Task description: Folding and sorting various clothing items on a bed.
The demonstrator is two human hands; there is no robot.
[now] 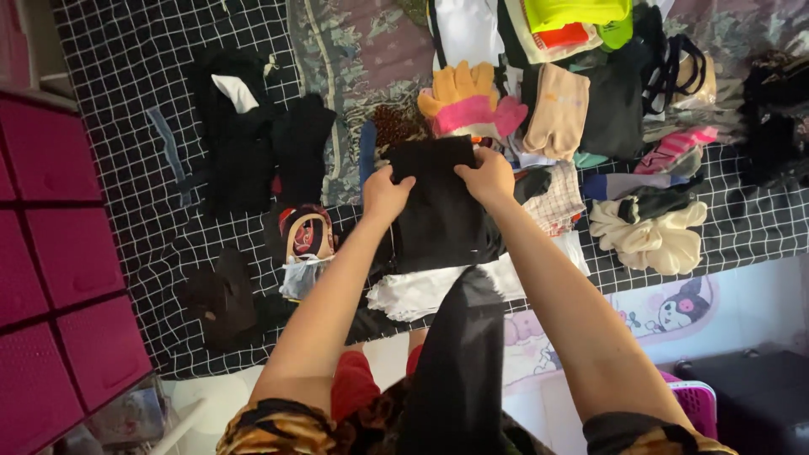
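Observation:
My left hand [385, 194] and my right hand [488, 174] both grip the far edge of a black garment [440, 219] that lies on a bed with a black-and-white checked cover [126, 84]. The garment runs down toward my lap as a long dark strip. Under it lies a white cloth [413, 293]. Just beyond my hands sits a yellow and pink glove [466, 101].
Small clothes are spread over the bed: black pieces [253, 135] at the left, a beige piece [558, 109], cream socks [653, 238], a bright yellow-green item [573, 13]. A small patterned bag [305, 240] lies left of my arm. Pink drawers [50, 278] stand at the left.

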